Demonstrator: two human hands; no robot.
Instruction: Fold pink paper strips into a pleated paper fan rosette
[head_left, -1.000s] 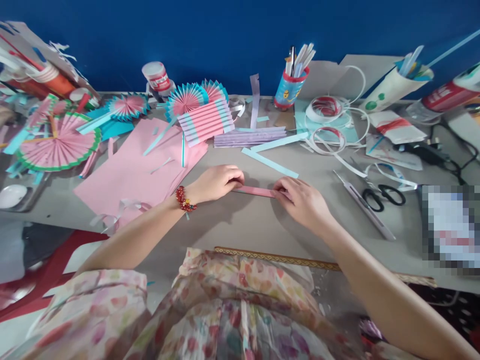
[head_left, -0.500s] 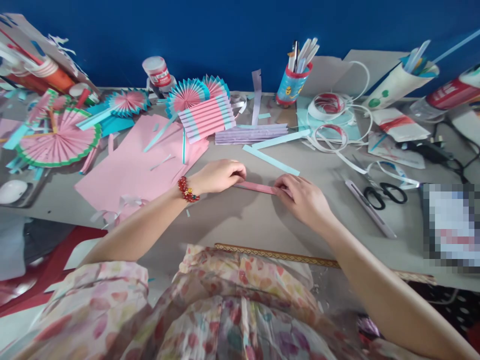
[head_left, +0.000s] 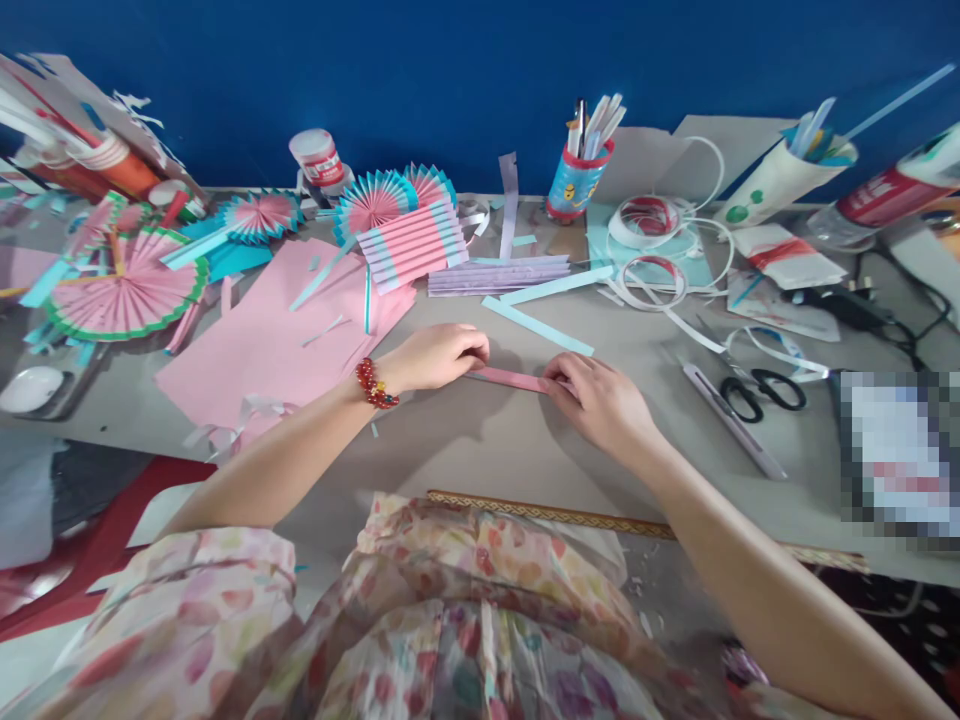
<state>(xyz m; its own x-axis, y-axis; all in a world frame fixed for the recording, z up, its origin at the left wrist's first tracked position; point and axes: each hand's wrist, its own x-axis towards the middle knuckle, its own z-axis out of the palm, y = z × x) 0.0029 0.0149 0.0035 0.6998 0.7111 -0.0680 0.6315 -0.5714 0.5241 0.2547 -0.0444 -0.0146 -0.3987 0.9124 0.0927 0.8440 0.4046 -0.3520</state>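
A paper strip is pinched by the left hand and right hand. It is best pressed evenly.

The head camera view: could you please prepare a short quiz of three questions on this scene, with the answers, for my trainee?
1. Which thing do the left hand and the right hand hold between them?
(a) a purple strip
(b) a pink strip
(c) a coil of white ribbon

2. True or false: the scissors lie nearer to the right hand than to the left hand.

3. Fill in the colour: the wall behind the table is ____.

Key: 1. b; 2. true; 3. blue.
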